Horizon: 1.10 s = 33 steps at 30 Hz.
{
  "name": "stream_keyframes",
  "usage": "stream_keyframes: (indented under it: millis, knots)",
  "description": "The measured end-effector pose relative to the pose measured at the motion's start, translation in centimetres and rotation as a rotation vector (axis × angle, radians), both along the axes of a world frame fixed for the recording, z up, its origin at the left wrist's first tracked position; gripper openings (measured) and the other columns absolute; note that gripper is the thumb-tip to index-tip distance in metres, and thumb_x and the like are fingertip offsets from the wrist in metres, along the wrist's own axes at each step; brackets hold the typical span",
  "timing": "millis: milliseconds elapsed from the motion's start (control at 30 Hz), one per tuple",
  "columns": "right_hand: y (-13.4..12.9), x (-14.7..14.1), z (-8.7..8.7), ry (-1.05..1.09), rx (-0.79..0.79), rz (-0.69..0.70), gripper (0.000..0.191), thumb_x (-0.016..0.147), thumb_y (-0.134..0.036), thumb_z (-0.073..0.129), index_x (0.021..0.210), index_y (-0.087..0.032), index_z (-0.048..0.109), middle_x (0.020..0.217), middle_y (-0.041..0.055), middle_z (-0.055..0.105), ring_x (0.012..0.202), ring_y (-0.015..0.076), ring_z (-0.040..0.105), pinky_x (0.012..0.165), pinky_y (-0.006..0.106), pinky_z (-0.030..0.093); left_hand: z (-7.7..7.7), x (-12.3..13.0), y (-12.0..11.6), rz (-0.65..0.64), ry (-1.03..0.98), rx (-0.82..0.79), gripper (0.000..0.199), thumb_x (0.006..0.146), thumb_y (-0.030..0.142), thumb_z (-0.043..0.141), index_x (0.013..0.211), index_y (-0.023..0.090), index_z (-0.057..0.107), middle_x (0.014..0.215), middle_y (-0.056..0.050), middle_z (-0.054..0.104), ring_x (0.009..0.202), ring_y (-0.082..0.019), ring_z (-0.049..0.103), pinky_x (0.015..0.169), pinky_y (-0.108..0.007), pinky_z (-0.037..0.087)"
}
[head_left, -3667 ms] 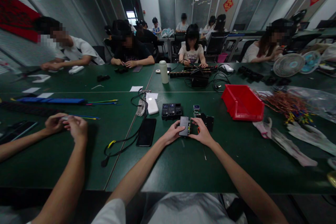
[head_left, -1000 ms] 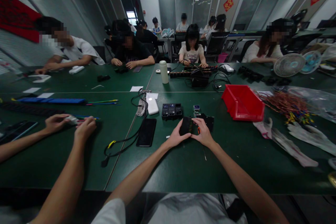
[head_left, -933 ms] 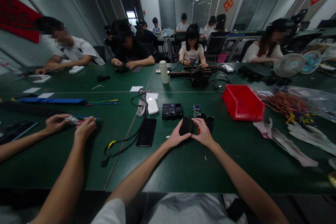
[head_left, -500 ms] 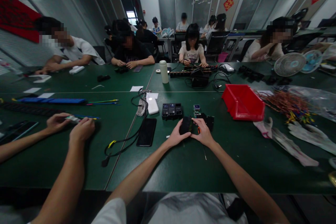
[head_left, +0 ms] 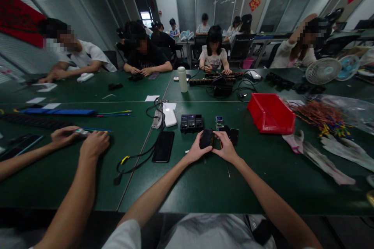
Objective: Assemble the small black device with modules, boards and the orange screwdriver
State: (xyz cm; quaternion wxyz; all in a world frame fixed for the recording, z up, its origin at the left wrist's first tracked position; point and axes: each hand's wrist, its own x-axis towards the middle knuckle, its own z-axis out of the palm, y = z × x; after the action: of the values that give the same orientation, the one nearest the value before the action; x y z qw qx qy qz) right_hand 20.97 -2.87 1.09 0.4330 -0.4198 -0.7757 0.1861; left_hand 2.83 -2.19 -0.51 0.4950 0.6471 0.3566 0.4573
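Between my two hands is a small black box-shaped part (head_left: pixel 207 139), held a little above the green table. My left hand (head_left: pixel 196 148) grips its left side, thumb at the near edge. On the other side my right hand (head_left: pixel 225 147) closes on its right edge with thumb and fingers. Beneath the right hand a thin metal shaft (head_left: pixel 228 170) and a bit of orange show; the rest of that tool is hidden. Just beyond lie a black housing with several compartments (head_left: pixel 191 123), small green circuit boards (head_left: pixel 219 123) and a flat black piece (head_left: pixel 233 135).
Left of my hands are a black phone (head_left: pixel 163 147), a white power bank (head_left: pixel 170 116) and a black cable (head_left: pixel 137 169). To the right stand a red bin (head_left: pixel 271 114), gloves (head_left: pixel 327 163) and bundled wires (head_left: pixel 324 114). A co-worker's hands (head_left: pixel 93 144) work at far left.
The black part has turned slightly between my hands, which stay in place. The neighbour's right hand at left has shifted a little to the right; a person at far right has raised an arm.
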Motion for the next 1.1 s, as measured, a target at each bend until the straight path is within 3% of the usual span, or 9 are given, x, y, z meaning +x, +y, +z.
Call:
stream_keyframes:
  millis: [1100]
  knots:
    - [0.08,0.08,-0.18,0.044,-0.02,0.0,0.072,0.067,-0.029,0.071,0.13,-0.027,0.038,0.115,0.0088,0.044,0.099,0.0241,0.054,0.083,0.042,0.05,0.47,-0.14,0.05,-0.025,-0.077,-0.064,0.081,0.072,0.036,0.066,0.138,0.021,0.022,0.133,-0.011,0.042,0.121,-0.024,0.041,0.104,-0.042,0.03]
